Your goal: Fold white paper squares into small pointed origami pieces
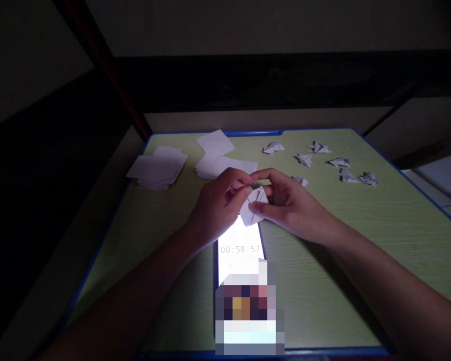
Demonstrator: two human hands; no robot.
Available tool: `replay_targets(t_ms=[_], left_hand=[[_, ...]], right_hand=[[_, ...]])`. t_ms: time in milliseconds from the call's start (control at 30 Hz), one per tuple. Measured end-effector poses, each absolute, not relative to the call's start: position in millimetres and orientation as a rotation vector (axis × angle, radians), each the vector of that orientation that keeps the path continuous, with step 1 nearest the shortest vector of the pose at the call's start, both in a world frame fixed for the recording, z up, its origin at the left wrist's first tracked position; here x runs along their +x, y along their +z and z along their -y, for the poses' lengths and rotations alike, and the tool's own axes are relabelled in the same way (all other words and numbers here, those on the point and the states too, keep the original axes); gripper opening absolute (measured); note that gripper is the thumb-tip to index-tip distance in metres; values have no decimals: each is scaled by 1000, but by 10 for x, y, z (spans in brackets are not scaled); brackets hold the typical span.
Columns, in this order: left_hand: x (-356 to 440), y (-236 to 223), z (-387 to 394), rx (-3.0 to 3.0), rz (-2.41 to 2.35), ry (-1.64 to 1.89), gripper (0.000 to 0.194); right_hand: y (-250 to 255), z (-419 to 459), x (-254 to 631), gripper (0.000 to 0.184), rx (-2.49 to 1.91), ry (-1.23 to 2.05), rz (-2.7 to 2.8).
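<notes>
A small folded piece of white paper (254,213) with visible creases is held up between my two hands above the table. My left hand (221,203) pinches its left edge with thumb and fingers. On the other side, my right hand (291,208) grips it, the thumb lying across its front face and the index finger reaching over to the left fingertips. Right below the paper lies a lit phone (240,260) showing a timer; its lower part is pixelated.
Loose stacks of white paper squares (158,168) and more paper sheets (225,165) lie at the back left and centre. Several folded paper figures (304,159) are scattered at the back right. The green tabletop (361,281) has a blue rim; the surroundings are dark.
</notes>
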State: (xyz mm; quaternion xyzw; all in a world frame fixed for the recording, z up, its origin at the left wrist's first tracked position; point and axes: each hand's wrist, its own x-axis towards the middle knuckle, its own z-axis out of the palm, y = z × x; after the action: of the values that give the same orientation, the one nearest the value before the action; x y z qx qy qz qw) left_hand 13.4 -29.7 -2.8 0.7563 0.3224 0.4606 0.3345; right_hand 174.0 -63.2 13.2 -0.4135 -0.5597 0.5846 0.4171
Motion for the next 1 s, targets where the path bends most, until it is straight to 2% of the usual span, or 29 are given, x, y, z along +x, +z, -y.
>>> replay_targets(t_ms=[533,700,867,1000], left_hand=[[99,28,257,1807,-883,981,2],[102,60,265,1862,-927,974,10],[100,51,263,1864,-914,986,12],[99,39,258,1870,-891,1017,10]], right_hand=[[145,642,1721,38,-995,1415,1368],[102,632,1720,43,-1033,1392,1337],[95,609,1743,22,-1180,1314,1395],[116,605,1751,21,-1266,1276,1440]])
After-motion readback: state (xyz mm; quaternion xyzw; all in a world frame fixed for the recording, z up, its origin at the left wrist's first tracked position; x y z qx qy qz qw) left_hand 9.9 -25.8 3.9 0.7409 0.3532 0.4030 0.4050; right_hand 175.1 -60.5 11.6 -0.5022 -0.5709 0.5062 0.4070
